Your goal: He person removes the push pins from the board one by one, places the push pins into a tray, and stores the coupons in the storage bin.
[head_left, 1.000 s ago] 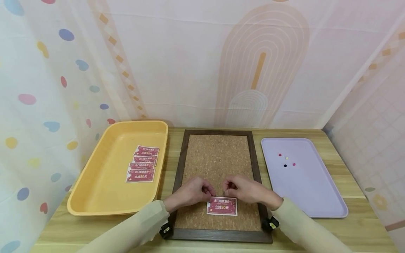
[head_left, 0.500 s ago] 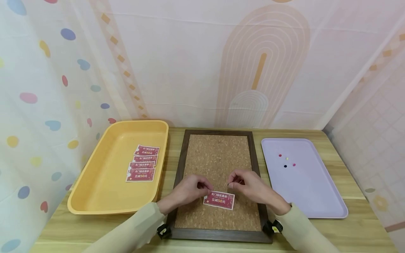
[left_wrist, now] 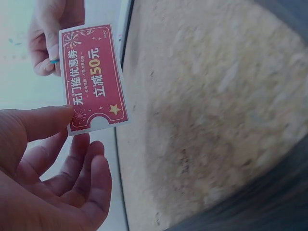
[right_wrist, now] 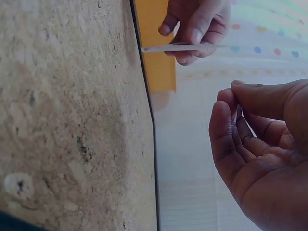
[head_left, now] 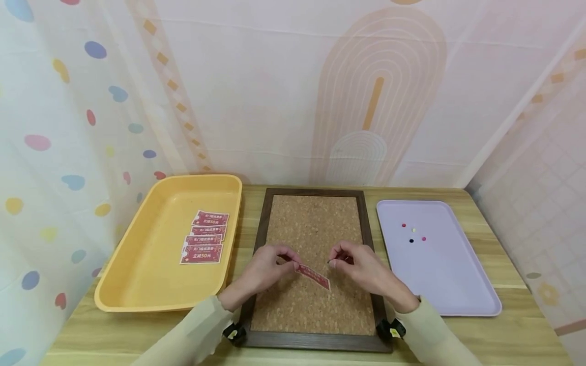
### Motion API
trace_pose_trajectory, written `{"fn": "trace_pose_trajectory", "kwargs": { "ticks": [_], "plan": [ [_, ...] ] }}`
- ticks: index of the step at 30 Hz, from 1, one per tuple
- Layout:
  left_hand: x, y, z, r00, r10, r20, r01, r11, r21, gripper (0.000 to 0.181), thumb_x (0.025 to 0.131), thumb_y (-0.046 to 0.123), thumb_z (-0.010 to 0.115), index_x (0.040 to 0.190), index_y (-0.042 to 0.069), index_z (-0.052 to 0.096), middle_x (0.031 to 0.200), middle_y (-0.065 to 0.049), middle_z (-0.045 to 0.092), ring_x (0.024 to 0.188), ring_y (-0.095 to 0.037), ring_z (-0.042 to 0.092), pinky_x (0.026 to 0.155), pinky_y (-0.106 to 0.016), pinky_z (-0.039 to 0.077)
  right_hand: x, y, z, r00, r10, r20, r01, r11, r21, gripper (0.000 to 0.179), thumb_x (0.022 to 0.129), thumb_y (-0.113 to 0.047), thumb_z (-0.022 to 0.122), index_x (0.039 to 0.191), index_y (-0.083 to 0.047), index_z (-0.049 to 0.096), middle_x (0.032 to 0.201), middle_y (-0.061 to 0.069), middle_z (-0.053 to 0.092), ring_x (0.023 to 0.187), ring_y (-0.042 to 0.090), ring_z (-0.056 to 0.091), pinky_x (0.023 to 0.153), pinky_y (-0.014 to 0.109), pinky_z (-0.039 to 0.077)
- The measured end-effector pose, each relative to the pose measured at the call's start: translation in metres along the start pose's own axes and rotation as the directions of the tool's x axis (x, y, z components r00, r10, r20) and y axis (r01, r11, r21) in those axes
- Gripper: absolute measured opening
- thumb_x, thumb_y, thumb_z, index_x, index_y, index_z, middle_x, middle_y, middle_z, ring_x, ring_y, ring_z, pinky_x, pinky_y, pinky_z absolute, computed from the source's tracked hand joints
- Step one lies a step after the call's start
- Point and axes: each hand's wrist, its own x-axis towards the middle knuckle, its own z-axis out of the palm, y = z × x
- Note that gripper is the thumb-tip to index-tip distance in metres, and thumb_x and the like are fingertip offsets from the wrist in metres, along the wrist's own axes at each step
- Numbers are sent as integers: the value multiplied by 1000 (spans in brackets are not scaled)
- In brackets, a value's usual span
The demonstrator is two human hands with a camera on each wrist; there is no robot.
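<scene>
My left hand (head_left: 269, 269) pinches one corner of a red paper coupon (left_wrist: 94, 77) with white edges between thumb and fingers. Above the cork board (head_left: 316, 218) the coupon is held up, tilted, its far end sloping down to the right in the head view. To its right, my right hand (head_left: 359, 267) pinches a tiny teal pushpin (left_wrist: 54, 61), of which only a bit shows between the fingertips; its point is hidden. The coupon appears edge-on in the right wrist view. Both hands are raised off the board, apart from each other.
A yellow tray (head_left: 137, 284) on the left holds several more red coupons (head_left: 201, 254), overlapping in a column. On the right, a lilac tray (head_left: 458, 274) carries several tiny coloured pins (head_left: 411, 241). A dark wooden frame edges the cork board. Patterned curtains hang behind.
My left hand has lifted the coupon off the cork board, up and slightly left, tipping it. My right hand has also risen a little, its fingers still pinched. The trays look unchanged.
</scene>
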Motion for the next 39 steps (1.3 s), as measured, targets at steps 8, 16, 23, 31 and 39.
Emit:
{"fn": "trace_pose_trajectory", "kwargs": {
  "ticks": [8, 16, 23, 31, 39],
  "plan": [
    [-1, 5, -8, 998, -57, -41, 58, 998, 17, 8, 93, 7, 74, 95, 14, 78, 94, 3, 74, 81, -13, 62, 68, -29, 51, -2, -2, 0, 998, -5, -57, 5, 1000, -12, 4, 100, -13, 69, 98, -11, 67, 93, -2, 70, 77, 8, 57, 67, 28, 50],
    [-7, 8, -16, 998, -29, -49, 31, 999, 32, 9, 96, 10, 73, 98, 16, 79, 100, 4, 75, 82, -13, 61, 70, -33, 52, -6, -4, -4, 994, 14, -107, -16, 1000, -16, 7, 100, -14, 70, 99, -8, 68, 97, -3, 70, 82, 9, 60, 73, 29, 53],
    [-13, 8, -24, 993, 1, -121, 6, 998, 63, 12, 94, 8, 74, 96, 19, 79, 105, 4, 75, 94, -13, 65, 85, -43, 54, -8, -5, -9, 990, 20, -141, -21, 1000, -7, 4, 99, -9, 71, 97, -11, 67, 96, -4, 68, 82, 9, 60, 73, 27, 53],
    [-20, 5, -36, 986, -10, -168, 21, 998, 65, 11, 94, 3, 74, 97, 13, 78, 102, 0, 74, 86, -14, 61, 71, -29, 51, -13, -6, -18, 985, 14, -174, -15, 1000, -4, 8, 99, -6, 70, 97, -13, 68, 92, -5, 68, 75, 9, 58, 67, 27, 50],
    [-26, 1, -47, 978, -35, -207, 48, 997, 56, 9, 95, 6, 73, 100, 11, 78, 103, -4, 75, 86, -19, 64, 65, -27, 52, -17, -3, -25, 983, 2, -181, -6, 1000, -22, 8, 99, -6, 70, 97, -13, 67, 91, -3, 68, 74, 8, 58, 66, 26, 51]
  ]
}}
